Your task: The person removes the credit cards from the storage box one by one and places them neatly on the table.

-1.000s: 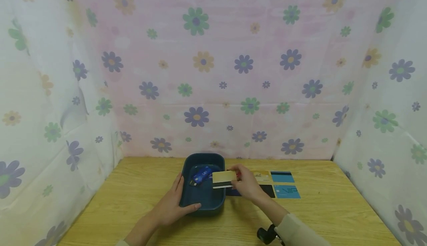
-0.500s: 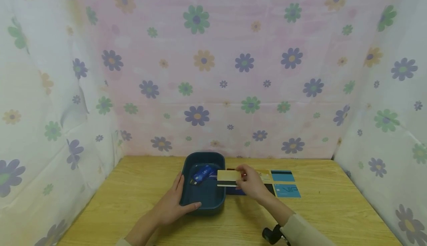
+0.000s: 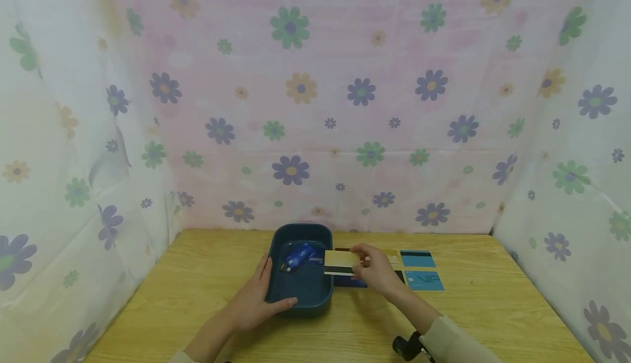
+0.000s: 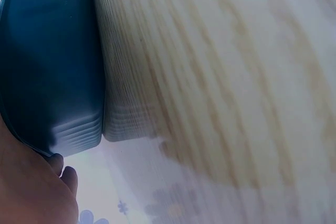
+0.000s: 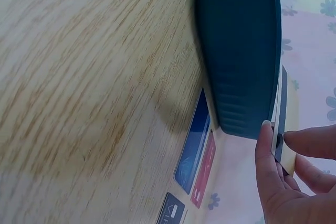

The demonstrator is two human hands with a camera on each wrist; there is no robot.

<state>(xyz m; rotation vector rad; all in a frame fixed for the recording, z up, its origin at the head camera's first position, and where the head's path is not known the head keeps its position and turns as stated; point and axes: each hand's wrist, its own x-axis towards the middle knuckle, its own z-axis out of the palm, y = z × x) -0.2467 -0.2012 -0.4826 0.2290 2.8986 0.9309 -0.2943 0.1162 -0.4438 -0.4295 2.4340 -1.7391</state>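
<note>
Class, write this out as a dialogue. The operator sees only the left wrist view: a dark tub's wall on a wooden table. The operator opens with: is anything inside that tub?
Observer: Yes. The head view shows blue cards lying in the tub.
Operator: What is the other hand doing?
Observer: The right hand pinches a gold card with a black stripe, at the tub's right rim.
Operator: Is anything else on the table?
Observer: More cards lie in rows to the right of the tub, with two teal cards farthest right.
</note>
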